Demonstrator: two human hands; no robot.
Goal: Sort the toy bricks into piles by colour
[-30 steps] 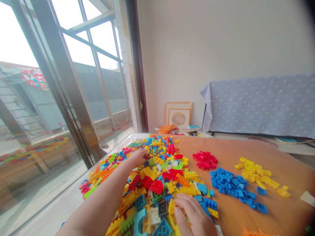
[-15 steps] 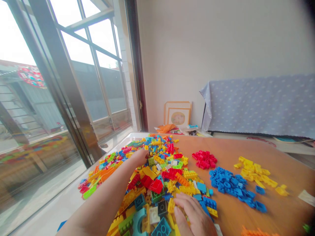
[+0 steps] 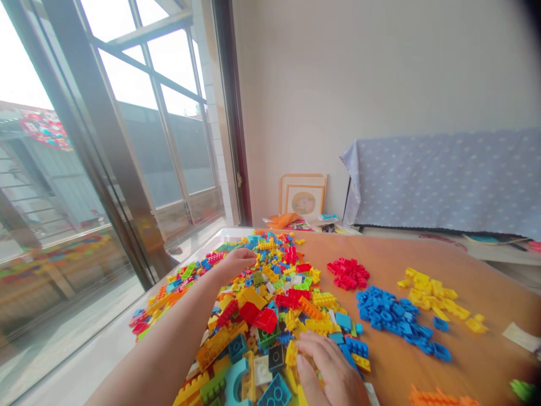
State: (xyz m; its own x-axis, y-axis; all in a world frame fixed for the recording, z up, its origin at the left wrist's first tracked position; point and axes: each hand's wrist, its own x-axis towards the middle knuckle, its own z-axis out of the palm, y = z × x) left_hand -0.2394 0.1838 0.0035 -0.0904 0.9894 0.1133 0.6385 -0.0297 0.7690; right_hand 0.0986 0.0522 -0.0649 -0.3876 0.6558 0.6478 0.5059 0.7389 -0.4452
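A big heap of mixed coloured bricks (image 3: 270, 299) covers the left part of the brown table (image 3: 406, 361). My left hand (image 3: 239, 260) reaches into the far side of the heap, fingers curled down among the bricks; what they grip is hidden. Resting on the near edge of the heap, my right hand (image 3: 332, 369) lies flat with its fingers spread over yellow and blue bricks. Sorted piles lie to the right: red bricks (image 3: 349, 273), blue bricks (image 3: 395, 318) and yellow bricks (image 3: 435, 293).
A tall window (image 3: 127, 141) runs along the left. Picture frames (image 3: 302, 194) lean on the wall behind the table. A blue dotted cloth (image 3: 448, 180) covers furniture at the right. Orange bricks (image 3: 439, 397) and a green piece (image 3: 524, 389) sit at the near right edge.
My left hand has lifted slightly and moved a little farther into the heap. The right hand has stayed in place. The view has shifted a little.
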